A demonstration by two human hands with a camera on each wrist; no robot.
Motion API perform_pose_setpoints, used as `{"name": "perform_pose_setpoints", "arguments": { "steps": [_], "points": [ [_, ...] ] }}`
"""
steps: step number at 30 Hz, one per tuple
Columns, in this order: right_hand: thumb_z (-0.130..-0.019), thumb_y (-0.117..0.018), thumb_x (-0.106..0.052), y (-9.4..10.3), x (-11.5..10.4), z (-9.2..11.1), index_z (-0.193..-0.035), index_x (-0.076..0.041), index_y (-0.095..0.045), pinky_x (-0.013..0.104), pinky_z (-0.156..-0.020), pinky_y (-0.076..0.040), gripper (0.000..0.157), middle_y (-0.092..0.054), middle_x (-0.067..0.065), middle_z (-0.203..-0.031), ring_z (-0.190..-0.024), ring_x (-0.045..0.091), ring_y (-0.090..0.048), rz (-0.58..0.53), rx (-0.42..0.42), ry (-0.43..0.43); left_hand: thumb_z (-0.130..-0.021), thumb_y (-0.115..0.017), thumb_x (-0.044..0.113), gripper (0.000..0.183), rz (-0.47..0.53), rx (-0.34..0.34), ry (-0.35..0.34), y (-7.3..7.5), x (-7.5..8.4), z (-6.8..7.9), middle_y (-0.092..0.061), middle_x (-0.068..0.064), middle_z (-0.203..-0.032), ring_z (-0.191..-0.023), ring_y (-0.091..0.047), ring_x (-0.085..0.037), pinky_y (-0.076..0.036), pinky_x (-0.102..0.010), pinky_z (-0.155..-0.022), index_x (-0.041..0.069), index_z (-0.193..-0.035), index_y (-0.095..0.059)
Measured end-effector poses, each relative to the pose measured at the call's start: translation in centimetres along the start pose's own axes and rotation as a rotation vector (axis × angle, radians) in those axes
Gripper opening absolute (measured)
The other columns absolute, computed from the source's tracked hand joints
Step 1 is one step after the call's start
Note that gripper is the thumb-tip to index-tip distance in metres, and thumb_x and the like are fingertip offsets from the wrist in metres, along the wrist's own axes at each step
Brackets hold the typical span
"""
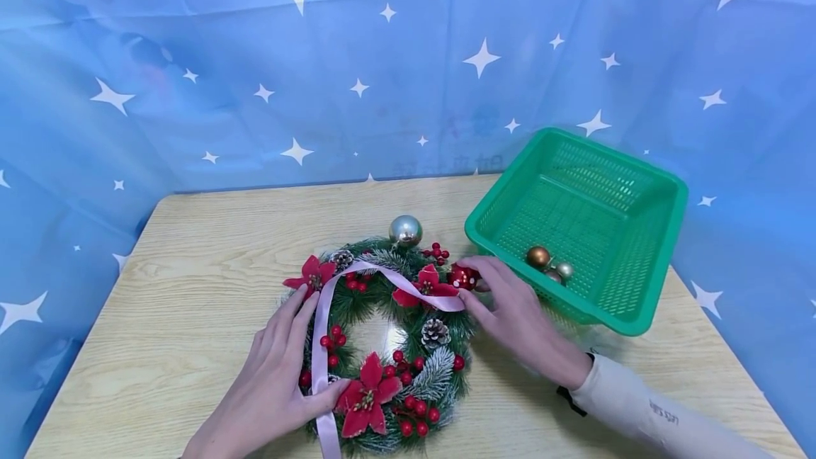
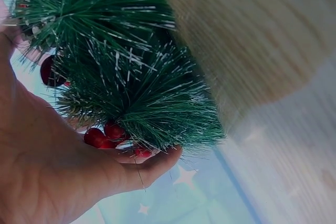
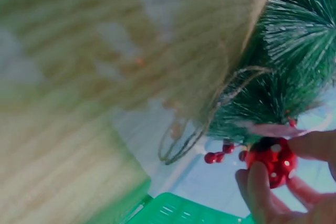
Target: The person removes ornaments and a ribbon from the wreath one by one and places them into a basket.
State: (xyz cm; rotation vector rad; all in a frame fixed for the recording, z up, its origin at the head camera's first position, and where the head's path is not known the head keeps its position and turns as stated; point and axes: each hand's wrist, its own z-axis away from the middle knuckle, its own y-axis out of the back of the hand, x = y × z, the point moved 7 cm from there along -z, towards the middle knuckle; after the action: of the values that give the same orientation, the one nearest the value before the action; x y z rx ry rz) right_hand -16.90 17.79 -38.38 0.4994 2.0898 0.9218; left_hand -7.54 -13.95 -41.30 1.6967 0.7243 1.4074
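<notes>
A green Christmas wreath (image 1: 357,307) with red poinsettias, berries and pine cones lies on the table. Over its top and left side runs a pale lilac ribbon (image 1: 321,331). My left hand (image 1: 268,367) rests on the wreath's left side, fingertips at the upper-left poinsettia (image 1: 312,273) and thumb by the lower poinsettia (image 1: 367,397). At the upper right, my right hand (image 1: 510,310) grips a red Christmas bauble with white dots (image 3: 275,163) between thumb and fingers, against the wreath's edge. The ribbon's right end passes close to that thumb. A silver bauble (image 1: 406,231) sits at the wreath's top.
To the right stands a green plastic basket (image 1: 663,232), with a copper bauble (image 1: 538,256) and smaller baubles inside. A loop of twine (image 3: 212,111) hangs off the wreath's edge in the right wrist view. Behind the wooden table (image 1: 191,268) is a blue star-patterned cloth (image 1: 408,55).
</notes>
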Motion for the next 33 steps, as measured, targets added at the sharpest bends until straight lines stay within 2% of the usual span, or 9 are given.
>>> {"name": "perform_pose_setpoints", "arguments": {
  "steps": [5, 8, 12, 17, 26, 33],
  "points": [
    [-0.095, -0.087, -0.006, 0.7, -0.2, -0.2, -0.143, -0.01, -0.065, 0.039, -0.08, -0.064, 0.053, -0.068, 0.001, -0.134, -0.11, 0.018, -0.071, -0.046, 0.034, -0.026, -0.085, -0.082, 0.071, 0.127, 0.001, 0.009, -0.019, 0.0, 0.0, 0.0, -0.015, -0.01, -0.18, -0.158, -0.024, -0.044, -0.031, -0.08, -0.111, 0.017, -0.177, -0.013],
    [-0.093, -0.087, -0.004, 1.0, -0.3, -0.4, -0.143, -0.01, -0.066, 0.036, -0.08, -0.064, 0.054, -0.069, 0.001, -0.132, -0.107, 0.018, -0.072, -0.101, 0.054, -0.021, -0.086, -0.081, 0.071, 0.126, 0.005, 0.015, -0.034, 0.0, 0.0, -0.1, -0.015, -0.009, -0.179, -0.158, -0.024, -0.043, -0.031, -0.079, -0.111, 0.018, -0.177, -0.012],
    [-0.092, -0.086, 0.002, 1.6, -0.6, -0.9, -0.142, -0.006, -0.066, 0.031, -0.089, -0.062, 0.054, -0.071, 0.005, -0.13, -0.106, 0.023, -0.074, -0.182, 0.101, 0.004, -0.087, -0.08, 0.071, 0.125, 0.01, 0.016, -0.039, 0.0, 0.0, -0.1, -0.015, -0.009, -0.18, -0.158, -0.024, -0.043, -0.031, -0.079, -0.111, 0.019, -0.177, -0.011],
    [-0.093, -0.085, 0.004, 2.7, -0.7, -1.7, -0.14, -0.005, -0.067, 0.028, -0.091, -0.06, 0.052, -0.071, 0.005, -0.127, -0.105, 0.022, -0.074, -0.251, 0.131, -0.003, -0.086, -0.081, 0.072, 0.126, 0.008, 0.01, -0.022, 0.1, 0.0, 0.0, -0.014, -0.009, -0.18, -0.158, -0.023, -0.045, -0.031, -0.08, -0.11, 0.017, -0.177, -0.013],
    [-0.092, -0.083, 0.008, 6.3, 0.5, -2.1, -0.139, -0.005, -0.068, 0.025, -0.091, -0.059, 0.051, -0.073, 0.005, -0.127, -0.105, 0.016, -0.074, -0.241, 0.187, -0.05, -0.084, -0.082, 0.072, 0.127, -0.015, 0.011, -0.025, 0.2, 0.1, 0.1, -0.016, -0.014, -0.179, -0.157, -0.024, -0.045, -0.031, -0.08, -0.11, 0.013, -0.175, -0.017],
    [-0.097, -0.08, 0.004, 8.5, 2.1, -1.6, -0.14, -0.007, -0.067, 0.02, -0.088, -0.058, 0.047, -0.071, 0.005, -0.132, -0.106, 0.009, -0.074, -0.232, 0.192, -0.144, -0.085, -0.084, 0.068, 0.125, -0.009, 0.026, -0.054, 0.1, 0.1, 0.1, -0.019, -0.016, -0.177, -0.155, -0.026, -0.044, -0.031, -0.08, -0.108, 0.011, -0.175, -0.017]
  ]
}}
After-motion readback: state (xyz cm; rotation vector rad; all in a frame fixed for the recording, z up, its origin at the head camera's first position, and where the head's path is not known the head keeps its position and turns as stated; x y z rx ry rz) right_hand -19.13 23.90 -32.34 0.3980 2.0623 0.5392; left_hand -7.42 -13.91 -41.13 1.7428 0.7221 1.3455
